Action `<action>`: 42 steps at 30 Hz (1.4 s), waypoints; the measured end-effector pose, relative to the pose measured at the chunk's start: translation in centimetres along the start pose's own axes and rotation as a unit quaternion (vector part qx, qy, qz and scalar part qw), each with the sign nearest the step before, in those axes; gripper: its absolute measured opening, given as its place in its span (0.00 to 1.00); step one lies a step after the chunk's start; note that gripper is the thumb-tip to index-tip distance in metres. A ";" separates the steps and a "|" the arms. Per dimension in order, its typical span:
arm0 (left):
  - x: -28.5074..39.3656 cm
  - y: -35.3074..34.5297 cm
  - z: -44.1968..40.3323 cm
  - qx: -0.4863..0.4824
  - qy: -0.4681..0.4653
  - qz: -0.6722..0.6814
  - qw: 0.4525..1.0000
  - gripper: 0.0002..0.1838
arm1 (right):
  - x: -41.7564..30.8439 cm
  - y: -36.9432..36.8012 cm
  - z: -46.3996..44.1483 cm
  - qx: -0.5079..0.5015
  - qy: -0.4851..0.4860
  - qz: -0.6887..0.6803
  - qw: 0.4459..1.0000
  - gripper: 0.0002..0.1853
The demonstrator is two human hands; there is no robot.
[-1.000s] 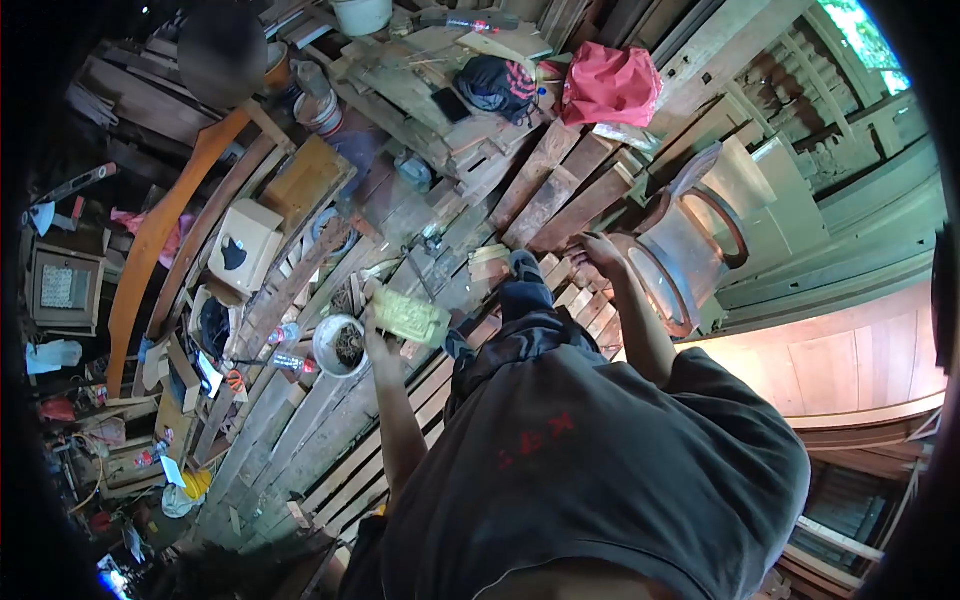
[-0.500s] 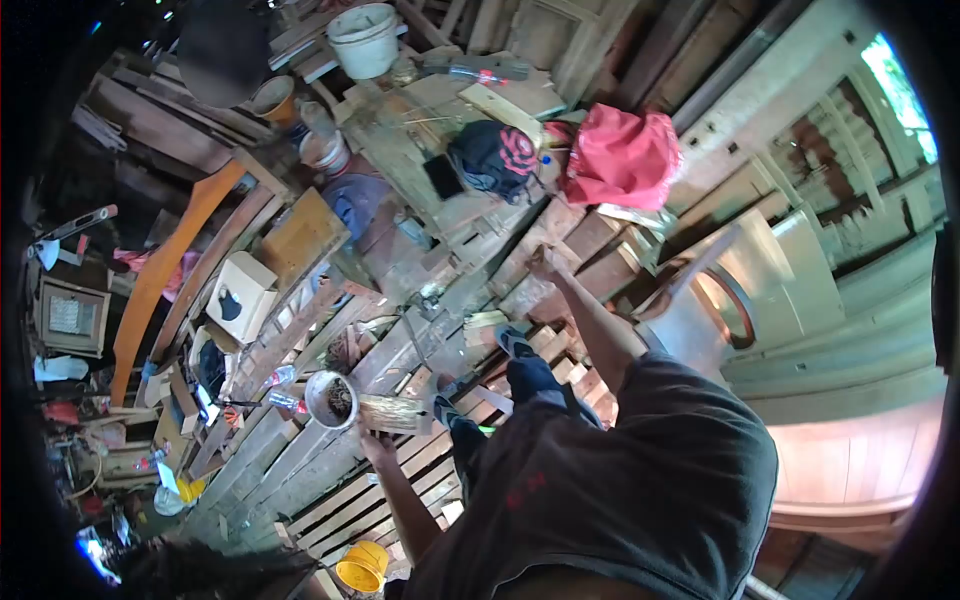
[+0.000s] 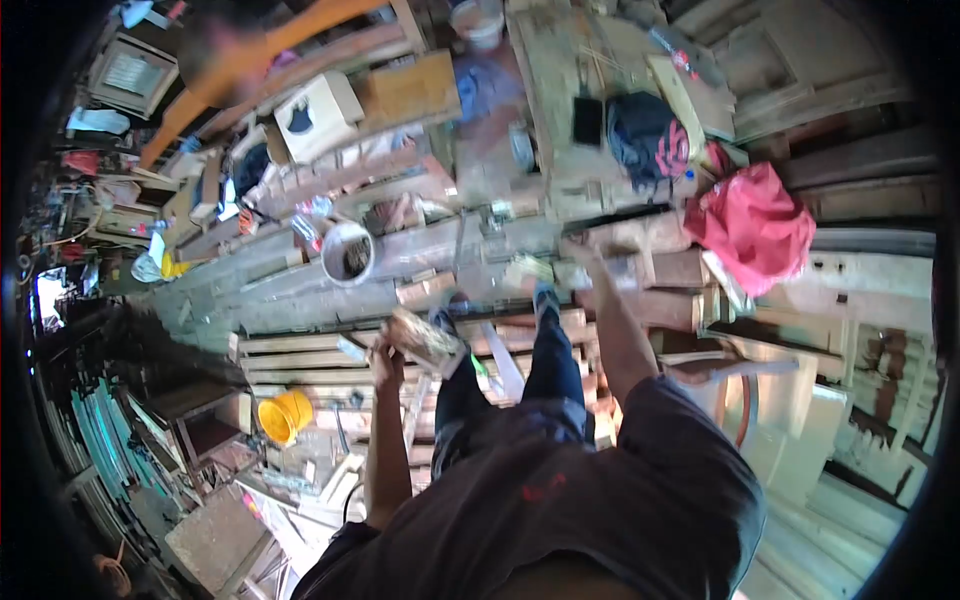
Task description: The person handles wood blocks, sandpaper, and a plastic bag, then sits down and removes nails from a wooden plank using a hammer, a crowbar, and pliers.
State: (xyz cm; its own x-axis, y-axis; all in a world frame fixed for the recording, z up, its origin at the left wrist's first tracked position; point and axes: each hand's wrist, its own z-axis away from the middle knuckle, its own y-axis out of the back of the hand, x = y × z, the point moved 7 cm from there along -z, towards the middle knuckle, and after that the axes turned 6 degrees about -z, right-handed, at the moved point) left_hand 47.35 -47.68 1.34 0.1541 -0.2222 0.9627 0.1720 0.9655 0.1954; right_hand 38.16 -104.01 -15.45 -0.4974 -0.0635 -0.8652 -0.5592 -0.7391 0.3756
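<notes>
My left hand (image 3: 385,362) is closed on one end of a short, rough wooden block (image 3: 425,340), which hangs over the floor in front of my legs. Below and around the block lie parallel wooden slats (image 3: 310,362). My right hand (image 3: 580,250) is stretched forward near the edge of stacked planks (image 3: 655,235); its fingers are blurred, and whether it touches the wood cannot be made out. A white bucket (image 3: 347,254) with dark contents stands beyond my left hand.
A yellow bucket (image 3: 286,417) lies at the lower left. A red cloth bag (image 3: 750,228) and a dark backpack (image 3: 645,140) rest at the upper right, near a black phone (image 3: 587,120). A curved chair part (image 3: 730,370) stands on the right. Cardboard box (image 3: 318,118) at upper left.
The view has turned, and the yellow bucket now shows fully. My left hand still holds the block, now farther from the white bucket. My right hand has moved away from the chair.
</notes>
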 end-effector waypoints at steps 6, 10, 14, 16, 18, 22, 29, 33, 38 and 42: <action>2.9 1.9 -0.8 0.042 0.277 0.259 0.924 0.25 | 6.1 5.5 12.4 0.040 -0.179 0.178 0.967 0.25; 0.6 6.4 -2.4 0.028 0.292 0.245 0.924 0.29 | 8.1 7.1 23.3 0.078 -0.334 0.090 0.935 0.26; -0.1 10.6 -4.5 0.023 0.308 0.233 0.922 0.33 | 9.1 3.9 33.7 0.058 -0.449 0.009 0.892 0.23; -0.8 12.5 -6.0 -0.015 0.299 0.227 0.927 0.34 | 9.7 1.1 37.5 0.028 -0.419 0.016 0.908 0.24; -1.0 13.9 -7.4 -0.027 0.293 0.214 0.931 0.34 | 9.4 -1.6 41.8 0.106 -0.432 -0.026 0.895 0.22; 1.1 14.4 -8.9 -0.056 0.280 0.212 0.935 0.33 | 10.8 -7.0 46.8 0.056 -0.465 -0.028 0.883 0.20; 2.9 12.8 -10.2 -0.076 0.265 0.207 0.939 0.31 | 6.7 -9.6 46.6 0.049 -0.448 -0.050 0.891 0.21; 3.9 12.0 -10.0 -0.079 0.276 0.194 0.938 0.30 | 6.5 -9.3 44.5 0.077 -0.420 -0.141 0.893 0.18; 3.7 11.6 -11.1 -0.113 0.280 0.178 0.937 0.28 | 6.8 -7.8 44.5 0.150 -0.347 -0.207 0.902 0.20; 3.8 11.1 -11.8 -0.134 0.275 0.176 0.936 0.28 | 8.5 -7.5 48.3 0.178 -0.369 -0.186 0.893 0.14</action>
State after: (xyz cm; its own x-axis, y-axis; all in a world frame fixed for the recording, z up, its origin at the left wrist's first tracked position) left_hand 61.31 -39.40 4.94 0.7114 -0.0031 0.7027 0.2424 0.9397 -0.2413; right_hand 6.07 -66.61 -9.54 -0.4622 0.6976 -0.5475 -0.8865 -0.3488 0.3039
